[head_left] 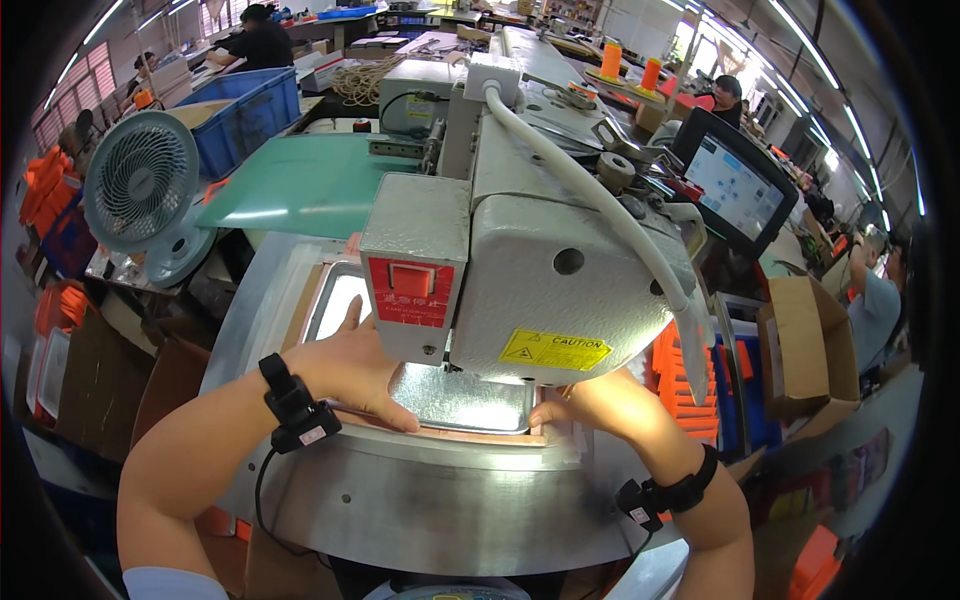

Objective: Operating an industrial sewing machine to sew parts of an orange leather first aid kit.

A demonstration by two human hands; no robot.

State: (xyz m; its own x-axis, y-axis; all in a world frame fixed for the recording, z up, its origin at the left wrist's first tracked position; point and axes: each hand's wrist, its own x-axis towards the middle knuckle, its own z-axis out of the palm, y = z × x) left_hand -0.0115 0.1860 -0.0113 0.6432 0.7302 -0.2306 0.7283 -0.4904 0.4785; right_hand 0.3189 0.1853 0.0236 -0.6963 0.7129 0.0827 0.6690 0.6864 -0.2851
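Note:
Under the grey head of an industrial sewing machine (560, 270) lies a shiny silver tray-like frame (465, 397) with rounded corners, edged by a brown strip. My left hand (350, 365) rests on its left part, fingers spread, with the thumb reaching to the front edge. At the frame's right front corner is my right hand (575, 405); its thumb touches the edge. The machine head hides the other fingers of that hand. A wide metal plate (440, 500) curves in front of the frame. Both wrists carry black straps with small boxes and cables.
A red switch (410, 280) sits on the machine's front left. Beyond it lies a green sheet (300, 180), with a fan (145, 170) and a blue bin (245, 110) to the left. At right are a screen (728, 180), orange pieces (683, 385) and a cardboard box (810, 340).

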